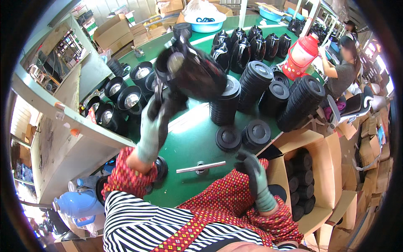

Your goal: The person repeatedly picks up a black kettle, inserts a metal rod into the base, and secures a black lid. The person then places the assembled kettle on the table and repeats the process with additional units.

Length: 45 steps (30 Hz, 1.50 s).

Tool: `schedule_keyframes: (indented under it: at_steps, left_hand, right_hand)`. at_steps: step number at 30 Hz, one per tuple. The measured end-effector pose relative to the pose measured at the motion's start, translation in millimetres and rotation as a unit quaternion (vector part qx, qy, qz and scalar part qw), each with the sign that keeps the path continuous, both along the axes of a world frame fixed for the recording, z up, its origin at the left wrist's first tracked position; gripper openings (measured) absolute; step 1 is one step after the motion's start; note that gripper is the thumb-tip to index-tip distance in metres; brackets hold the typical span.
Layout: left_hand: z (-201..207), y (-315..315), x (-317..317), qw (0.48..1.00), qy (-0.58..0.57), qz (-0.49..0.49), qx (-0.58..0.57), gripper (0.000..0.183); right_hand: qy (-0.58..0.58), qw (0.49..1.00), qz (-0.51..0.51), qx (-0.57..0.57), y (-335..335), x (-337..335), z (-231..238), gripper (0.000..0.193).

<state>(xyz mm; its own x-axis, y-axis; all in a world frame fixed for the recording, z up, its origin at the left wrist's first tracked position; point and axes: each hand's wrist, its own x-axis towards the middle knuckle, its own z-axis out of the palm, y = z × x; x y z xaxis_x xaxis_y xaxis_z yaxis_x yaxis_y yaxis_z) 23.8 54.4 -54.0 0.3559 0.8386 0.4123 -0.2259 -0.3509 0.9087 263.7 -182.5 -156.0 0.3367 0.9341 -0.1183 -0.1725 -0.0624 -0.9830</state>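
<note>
I'd steady the black jug with left hand fingers curled near its mouth; right hand fingers, I can't tell.

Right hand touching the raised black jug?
No, the left hand alone holds the black jug, while the right hand is well apart from it, near the open carton.
</note>
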Motion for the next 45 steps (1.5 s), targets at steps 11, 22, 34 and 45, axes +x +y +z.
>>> schedule_keyframes:
  at_steps: [11,22,34,45]
  left_hand:
    - [-147.2,355.5,176.0,0.969,-0.037,0.206,-0.134,0.026]
    - [-99.2,244.9,153.6,0.87,0.39,0.291,0.078,0.103]
    - [-70.6,150.9,-10.9,0.714,0.637,0.251,0.146,0.078]
    - [-99.3,125.1,-41.0,0.751,0.567,0.238,0.239,0.05]
  right_hand:
    - [-0.45,0.892,0.018,0.048,-9.9,1.9,-50.4,0.038]
    - [-0.429,0.902,0.024,0.044,-4.0,5.5,-44.8,0.033]
    - [-0.486,0.87,0.016,0.078,-4.4,-5.7,-56.0,0.025]
    - [-0.378,0.92,0.067,0.079,17.9,-18.5,-21.5,0.032]
